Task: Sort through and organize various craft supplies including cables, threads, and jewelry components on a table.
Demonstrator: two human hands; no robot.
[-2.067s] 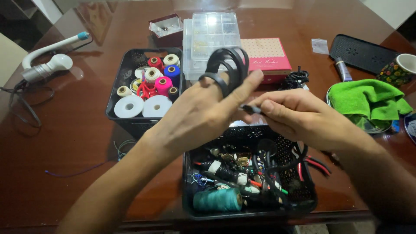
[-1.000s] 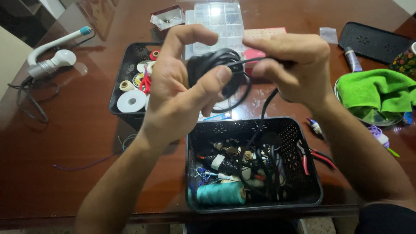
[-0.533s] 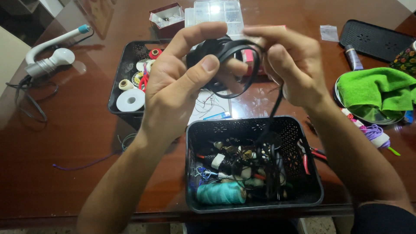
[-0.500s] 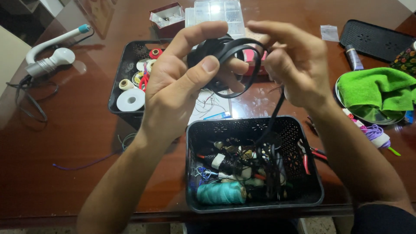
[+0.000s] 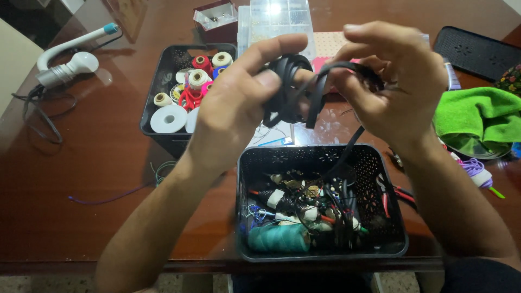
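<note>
Looks like a home, w/ a polished wood dining table (image 5: 97,157) used as a craft/sewing spot. Left of the left hand (image 5: 233,114): black basket (image 5: 157,87) of thread spools & tape rolls, white handheld appliance (image 5: 65,57) w/ cord further left. Beyond both hands: clear compartment boxes (image 5: 277,16), pink gift box (image 5: 331,43). Below the hands: black basket (image 5: 320,157) of cords, teal twine (image 5: 279,237), etc. Right of the right hand (image 5: 396,87): green cloth (image 5: 477,116).

Left hand (image 5: 233,116) grips coiled flat black cord (image 5: 287,92), right hand (image 5: 396,89) pinches its loop; both above black perforated plastic basket (image 5: 325,157), cord's tail dropping into it.
</note>
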